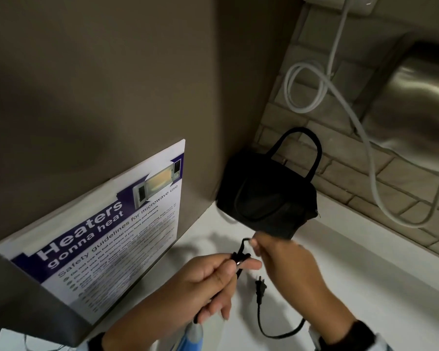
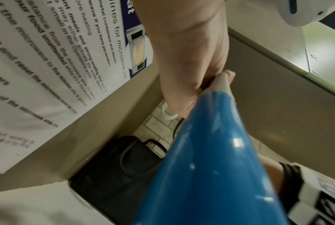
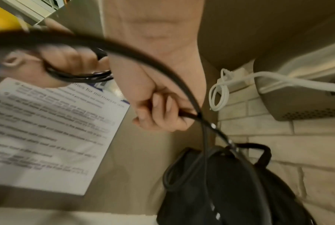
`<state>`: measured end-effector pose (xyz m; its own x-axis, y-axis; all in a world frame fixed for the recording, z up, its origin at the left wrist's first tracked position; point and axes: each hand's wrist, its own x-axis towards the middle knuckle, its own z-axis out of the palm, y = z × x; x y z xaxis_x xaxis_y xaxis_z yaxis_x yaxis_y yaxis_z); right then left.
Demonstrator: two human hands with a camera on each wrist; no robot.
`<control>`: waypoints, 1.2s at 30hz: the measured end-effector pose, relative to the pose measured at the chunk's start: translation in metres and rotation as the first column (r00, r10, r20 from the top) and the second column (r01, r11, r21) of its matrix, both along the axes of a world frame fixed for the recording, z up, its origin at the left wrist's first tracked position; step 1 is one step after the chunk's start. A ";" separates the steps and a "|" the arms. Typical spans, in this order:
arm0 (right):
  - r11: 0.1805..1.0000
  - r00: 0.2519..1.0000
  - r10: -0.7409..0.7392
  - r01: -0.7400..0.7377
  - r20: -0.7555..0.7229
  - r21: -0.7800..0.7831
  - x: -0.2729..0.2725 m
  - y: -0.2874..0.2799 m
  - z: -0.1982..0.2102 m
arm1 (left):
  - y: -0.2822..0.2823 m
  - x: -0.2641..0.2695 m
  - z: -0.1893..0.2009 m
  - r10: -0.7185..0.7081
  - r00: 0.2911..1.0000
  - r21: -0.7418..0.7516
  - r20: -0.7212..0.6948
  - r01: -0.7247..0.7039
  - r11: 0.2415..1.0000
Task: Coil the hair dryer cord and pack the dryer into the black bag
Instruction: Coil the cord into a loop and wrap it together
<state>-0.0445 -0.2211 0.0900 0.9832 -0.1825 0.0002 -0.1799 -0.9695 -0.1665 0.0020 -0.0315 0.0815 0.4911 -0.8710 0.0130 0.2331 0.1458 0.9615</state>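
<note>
Head view: coiled cord (image 1: 239, 259) gripped in left hand (image 1: 203, 287), its loose run pinched by right hand (image 1: 287, 262).

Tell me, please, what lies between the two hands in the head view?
A short stretch of the thin black cord runs from the left hand to the right hand; under it is bare white counter. The head view shows this.
</note>
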 end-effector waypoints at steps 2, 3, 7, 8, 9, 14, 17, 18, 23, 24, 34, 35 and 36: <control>0.985 0.997 0.049 -0.039 -0.057 0.167 -0.005 0.002 -0.015 | 0.001 0.005 -0.003 0.032 0.998 -0.039 -0.058 -0.035 0.999; 0.965 0.996 0.062 -0.043 -0.069 0.258 -0.008 0.001 -0.020 | 0.002 0.006 -0.003 0.020 0.996 -0.065 -0.092 -0.026 0.998; 0.812 0.996 0.095 -0.075 -0.003 0.579 -0.018 0.002 -0.011 | -0.002 0.005 -0.004 -0.011 0.989 -0.081 -0.151 -0.002 0.997; 0.732 0.990 0.141 -0.089 -0.023 0.675 -0.021 0.003 -0.005 | -0.004 0.003 -0.005 -0.006 0.988 -0.070 -0.157 -0.005 0.998; 0.663 0.979 0.202 -0.108 -0.038 0.741 -0.023 0.004 0.000 | -0.005 0.002 -0.005 -0.004 0.987 -0.066 -0.158 -0.006 0.998; 0.625 0.954 0.299 -0.190 -0.008 0.758 -0.028 0.012 0.013 | -0.006 0.002 -0.005 -0.098 0.975 -0.077 -0.199 0.085 0.993; 0.548 0.945 0.327 -0.181 -0.010 0.817 -0.029 0.010 0.018 | -0.003 0.004 -0.007 -0.141 0.951 -0.098 -0.275 0.118 0.988; 0.526 0.943 0.333 -0.180 -0.006 0.831 -0.030 0.009 0.019 | -0.003 0.005 -0.008 -0.149 0.944 -0.107 -0.294 0.123 0.987; 0.407 0.948 0.312 -0.191 0.061 0.893 -0.027 0.006 0.016 | -0.002 0.007 -0.012 -0.131 0.944 -0.134 -0.303 0.094 0.987; 0.386 0.950 0.300 -0.199 0.081 0.901 -0.027 0.004 0.014 | -0.002 0.007 -0.013 -0.134 0.945 -0.147 -0.299 0.094 0.985; 0.251 0.991 0.120 -0.089 0.060 0.964 -0.012 0.011 -0.021 | -0.005 0.004 -0.014 -0.040 0.977 -0.104 -0.212 0.018 0.994; 0.280 0.996 0.075 -0.057 0.038 0.958 -0.012 0.014 -0.028 | -0.005 0.004 -0.014 -0.008 0.977 -0.103 -0.212 -0.015 0.995; 0.333 0.999 0.034 -0.045 0.035 0.942 -0.014 0.019 -0.036 | -0.005 0.004 -0.013 0.024 0.976 -0.112 -0.217 -0.049 0.993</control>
